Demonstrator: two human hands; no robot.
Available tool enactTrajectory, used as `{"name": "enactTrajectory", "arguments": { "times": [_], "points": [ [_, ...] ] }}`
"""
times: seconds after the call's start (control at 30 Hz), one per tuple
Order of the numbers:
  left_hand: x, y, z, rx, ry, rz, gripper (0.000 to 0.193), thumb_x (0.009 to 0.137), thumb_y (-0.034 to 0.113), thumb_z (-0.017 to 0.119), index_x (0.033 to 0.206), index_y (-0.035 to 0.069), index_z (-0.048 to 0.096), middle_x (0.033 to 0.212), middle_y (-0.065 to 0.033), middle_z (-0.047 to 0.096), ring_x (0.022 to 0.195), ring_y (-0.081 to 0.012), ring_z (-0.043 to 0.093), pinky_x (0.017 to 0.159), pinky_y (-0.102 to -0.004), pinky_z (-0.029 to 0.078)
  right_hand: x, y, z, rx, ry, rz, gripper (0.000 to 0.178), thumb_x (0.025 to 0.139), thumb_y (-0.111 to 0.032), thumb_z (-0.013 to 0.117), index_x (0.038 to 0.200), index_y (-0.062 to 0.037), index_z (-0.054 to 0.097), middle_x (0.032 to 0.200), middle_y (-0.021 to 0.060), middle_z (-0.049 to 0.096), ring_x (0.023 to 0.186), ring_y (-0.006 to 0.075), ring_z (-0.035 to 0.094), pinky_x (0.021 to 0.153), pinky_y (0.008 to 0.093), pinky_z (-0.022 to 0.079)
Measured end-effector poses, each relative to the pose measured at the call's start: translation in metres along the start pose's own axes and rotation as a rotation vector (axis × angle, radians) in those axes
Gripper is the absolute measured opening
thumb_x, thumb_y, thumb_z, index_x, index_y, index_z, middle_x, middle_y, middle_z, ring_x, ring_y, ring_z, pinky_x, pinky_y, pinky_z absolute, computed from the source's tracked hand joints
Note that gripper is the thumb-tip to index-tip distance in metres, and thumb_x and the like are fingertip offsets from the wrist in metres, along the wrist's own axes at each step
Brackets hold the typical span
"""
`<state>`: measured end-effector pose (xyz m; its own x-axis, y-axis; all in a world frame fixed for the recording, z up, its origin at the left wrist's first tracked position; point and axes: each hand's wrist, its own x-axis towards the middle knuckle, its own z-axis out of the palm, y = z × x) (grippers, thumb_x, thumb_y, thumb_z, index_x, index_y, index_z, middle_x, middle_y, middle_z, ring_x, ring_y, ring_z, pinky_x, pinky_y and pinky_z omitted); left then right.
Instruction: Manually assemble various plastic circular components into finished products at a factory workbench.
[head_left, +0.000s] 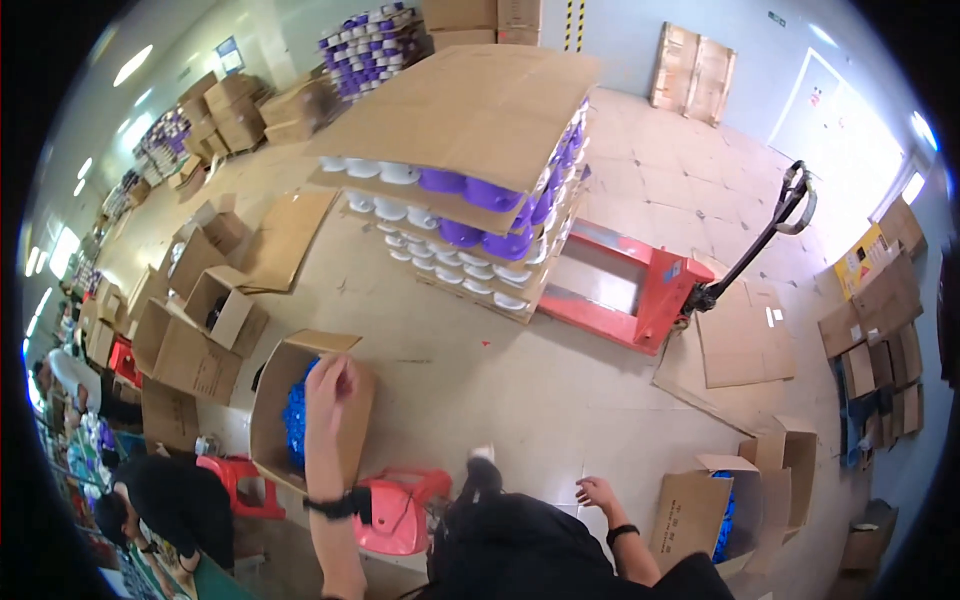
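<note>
My left hand (333,385) is raised in front of an open cardboard box (357,410) holding shiny blue packets (296,415). Its fingers are curled in, and nothing shows in them. A dark band circles that wrist. Lower and to the right, my right hand (597,493) hangs over the floor with its fingers partly apart and nothing in it. Closest on that side is another open box (688,515), also with blue packets (725,520) inside. A red plastic stool (400,510) stands beside my left forearm, with a red bag-like thing on it or against it.
Ahead stands a tall stack of white and purple bowl-like items (440,235) between cardboard sheets, topped by a large sheet (460,105). A red pallet jack (650,300) adjoins it. Cartons (190,350) line the left; flat cardboard (745,335) lies right. A person (175,510) bends at lower left.
</note>
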<state>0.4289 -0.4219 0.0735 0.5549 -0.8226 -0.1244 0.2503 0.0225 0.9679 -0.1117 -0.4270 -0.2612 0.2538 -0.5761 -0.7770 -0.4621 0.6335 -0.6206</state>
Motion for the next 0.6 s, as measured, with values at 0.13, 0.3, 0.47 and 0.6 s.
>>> {"name": "enactTrajectory", "arguments": {
  "times": [0.13, 0.3, 0.47, 0.6],
  "points": [
    [0.175, 0.009, 0.123, -0.174, -0.224, -0.203, 0.018, 0.091, 0.028, 0.055, 0.092, 0.012, 0.061, 0.071, 0.0029, 0.059, 0.06, -0.0075, 0.054, 0.053, -0.0217, 0.044, -0.045, 0.007, 0.005, 0.308, 0.199, 0.087, 0.032, 0.091, -0.02, 0.043, 0.113, -0.002, 0.057, 0.087, 0.0162, 0.066, 0.071, 0.0244, 0.066, 0.06, 0.0358, 0.055],
    [0.359, 0.011, 0.176, 0.024, -0.283, -0.216, 0.048, 0.088, 0.048, 0.055, 0.109, 0.005, 0.057, 0.083, -0.0003, 0.06, 0.063, -0.007, 0.049, 0.05, -0.0221, 0.037, -0.068, 0.02, 0.038, 0.619, 0.525, 0.23, 0.03, 0.091, -0.02, 0.043, 0.113, -0.003, 0.057, 0.084, 0.015, 0.066, 0.072, 0.0235, 0.066, 0.06, 0.0342, 0.056],
    [0.421, 0.024, 0.184, -0.148, -0.412, -0.307, 0.033, 0.087, 0.039, 0.06, 0.071, 0.018, 0.039, 0.054, 0.0057, 0.035, 0.041, -0.0038, 0.032, 0.032, -0.0196, 0.019, -0.086, -0.006, 0.097, 0.897, 0.66, 0.193, 0.031, 0.092, -0.02, 0.043, 0.114, -0.0046, 0.056, 0.087, 0.0136, 0.066, 0.075, 0.0222, 0.066, 0.065, 0.0333, 0.056],
    [0.42, 0.046, 0.219, -0.173, -0.454, -0.261, 0.023, 0.087, 0.032, 0.061, 0.083, 0.01, 0.054, 0.064, -0.0002, 0.051, 0.055, -0.0106, 0.051, 0.042, -0.0215, 0.042, -0.085, -0.022, 0.145, 0.907, 0.618, 0.313, 0.029, 0.092, -0.021, 0.045, 0.113, -0.0057, 0.06, 0.09, 0.0097, 0.067, 0.08, 0.0176, 0.063, 0.072, 0.0335, 0.051]
  ]
}}
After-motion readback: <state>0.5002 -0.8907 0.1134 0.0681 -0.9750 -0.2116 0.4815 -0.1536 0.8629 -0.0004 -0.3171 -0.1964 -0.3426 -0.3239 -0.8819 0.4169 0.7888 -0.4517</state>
